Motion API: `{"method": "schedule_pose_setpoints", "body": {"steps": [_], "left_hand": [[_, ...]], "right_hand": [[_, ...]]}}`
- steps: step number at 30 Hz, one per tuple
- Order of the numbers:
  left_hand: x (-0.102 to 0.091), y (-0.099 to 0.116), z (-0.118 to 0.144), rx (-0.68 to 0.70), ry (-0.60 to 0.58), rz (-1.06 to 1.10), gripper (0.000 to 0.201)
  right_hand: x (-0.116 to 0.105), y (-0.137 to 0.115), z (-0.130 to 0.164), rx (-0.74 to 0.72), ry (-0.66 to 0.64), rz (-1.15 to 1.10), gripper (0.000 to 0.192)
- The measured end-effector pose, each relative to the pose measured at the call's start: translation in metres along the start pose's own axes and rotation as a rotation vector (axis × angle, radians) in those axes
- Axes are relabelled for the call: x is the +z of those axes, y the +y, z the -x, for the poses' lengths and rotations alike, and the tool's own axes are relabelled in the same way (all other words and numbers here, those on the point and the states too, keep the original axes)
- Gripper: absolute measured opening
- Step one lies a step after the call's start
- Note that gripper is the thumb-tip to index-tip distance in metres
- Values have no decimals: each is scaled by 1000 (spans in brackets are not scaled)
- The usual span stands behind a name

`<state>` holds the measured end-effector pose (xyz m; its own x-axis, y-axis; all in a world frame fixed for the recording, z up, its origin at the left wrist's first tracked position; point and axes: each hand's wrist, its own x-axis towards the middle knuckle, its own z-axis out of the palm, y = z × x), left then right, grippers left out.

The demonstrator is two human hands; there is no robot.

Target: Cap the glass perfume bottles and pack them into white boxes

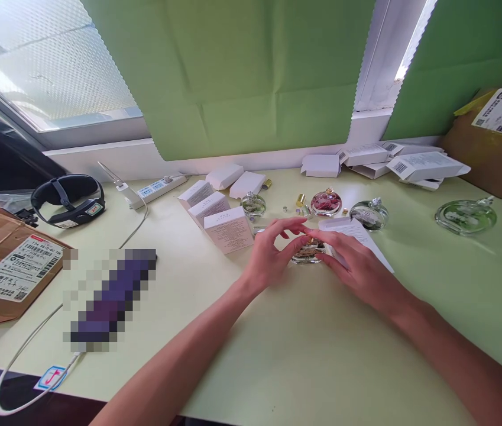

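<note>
The bottle (306,258) was on the table (242,349), between both hands. The left hand (271,254) had its grip closed at the bottle's top; the right hand (355,260) gripped it too, forefinger near the top, thumb at the side. A white carton (358,229) lay partly behind the right hand. A red bottle (326,203) was just beyond, and boxes (229,231) stood to the left.

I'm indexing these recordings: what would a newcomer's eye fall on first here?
The left hand and right hand meet at a glass bottle near the middle of the table. Just beyond them, a round deep-red bottle stands out. Above, a large green sheet hangs across the top centre of the picture.
</note>
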<state>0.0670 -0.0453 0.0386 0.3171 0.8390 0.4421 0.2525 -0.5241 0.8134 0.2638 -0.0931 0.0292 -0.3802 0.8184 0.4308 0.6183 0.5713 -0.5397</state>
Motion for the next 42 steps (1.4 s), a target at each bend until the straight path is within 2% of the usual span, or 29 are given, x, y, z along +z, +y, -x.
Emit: {"method": "schedule_pose_setpoints", "body": {"steps": [7, 13, 14, 18, 20, 25, 42], "left_hand": [[1, -1, 0, 56, -3, -11, 25], [-9, -13, -1, 96, -4, -53, 22], [-10, -16, -1, 89, -39, -77, 22], [-9, -28, 1, 72, -312, -193, 28], [-7, -31, 1, 55, -359, -203, 35], [-6, -32, 0, 25, -381, -156, 40], [-5, -32, 0, 14, -361, -107, 40]], "right_hand": [[0, 1, 0, -7, 14, -13, 47], [4, 6, 1, -6, 33, -19, 50], [5, 6, 1, -2, 38, -21, 50], [7, 9, 2, 23, 43, -53, 48], [8, 10, 1, 27, 44, -79, 47], [8, 11, 1, 43, 73, -108, 42], [9, 5, 1, 83, 103, -49, 47]]}}
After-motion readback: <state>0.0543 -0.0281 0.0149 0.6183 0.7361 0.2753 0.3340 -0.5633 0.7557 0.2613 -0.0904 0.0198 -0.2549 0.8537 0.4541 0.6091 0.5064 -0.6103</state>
